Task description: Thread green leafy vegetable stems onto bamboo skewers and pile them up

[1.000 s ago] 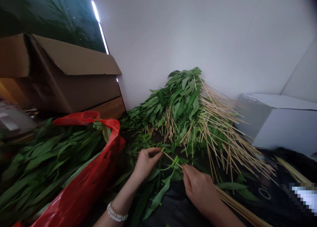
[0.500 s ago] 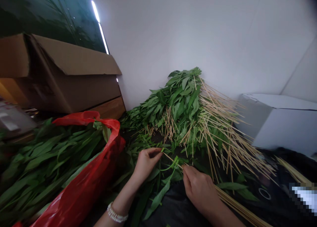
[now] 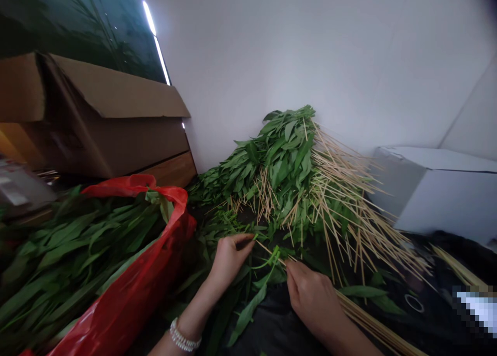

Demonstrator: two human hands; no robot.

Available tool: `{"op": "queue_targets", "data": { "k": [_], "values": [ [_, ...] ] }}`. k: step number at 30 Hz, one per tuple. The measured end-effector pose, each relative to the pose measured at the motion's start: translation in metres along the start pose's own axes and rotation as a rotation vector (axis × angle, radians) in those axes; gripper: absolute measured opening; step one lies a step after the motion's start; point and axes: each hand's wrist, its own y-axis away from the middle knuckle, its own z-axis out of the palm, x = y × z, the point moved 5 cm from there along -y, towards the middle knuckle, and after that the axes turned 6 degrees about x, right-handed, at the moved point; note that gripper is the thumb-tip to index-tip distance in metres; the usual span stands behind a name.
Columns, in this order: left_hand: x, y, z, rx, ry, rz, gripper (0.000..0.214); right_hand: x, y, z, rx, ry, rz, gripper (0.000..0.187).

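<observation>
The right hand is closed on a thin stick, thumb and fingers pressed together around its near end. The left hand pinches at a short green piece at the stick's far tip, thumb and forefinger nearly meeting. Between the hands, green stems sit on the stick, a long leaf hanging below. A bundle of sticks shows beyond the right wrist; whether that hand touches it, I cannot tell. Underneath lies a dark, creased surface strewn with leaves. Farther back, a heap of skewered greens leans against a pale wall, a red bag of leaves to its left, near an open cardboard box, and a white box to its right.
</observation>
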Motion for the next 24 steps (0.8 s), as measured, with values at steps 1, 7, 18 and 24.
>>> {"op": "queue_targets", "data": {
  "k": [1,7,18,24],
  "values": [
    [0.002,0.001,0.0,0.0,-0.022,0.013,0.019,0.0,0.0,0.0,-0.011,-0.001,0.005,0.028],
    [0.005,0.002,0.002,0.007,0.012,0.021,0.022,0.001,0.0,0.001,0.016,-0.01,0.004,0.027],
    [0.007,0.003,0.0,-0.045,-0.118,0.061,0.02,0.001,0.002,0.005,-0.015,-0.02,0.01,0.029],
    [0.012,0.007,0.005,-0.068,-0.156,0.1,0.021,0.002,0.002,0.01,-0.027,-0.018,0.01,0.03]
  ]
}}
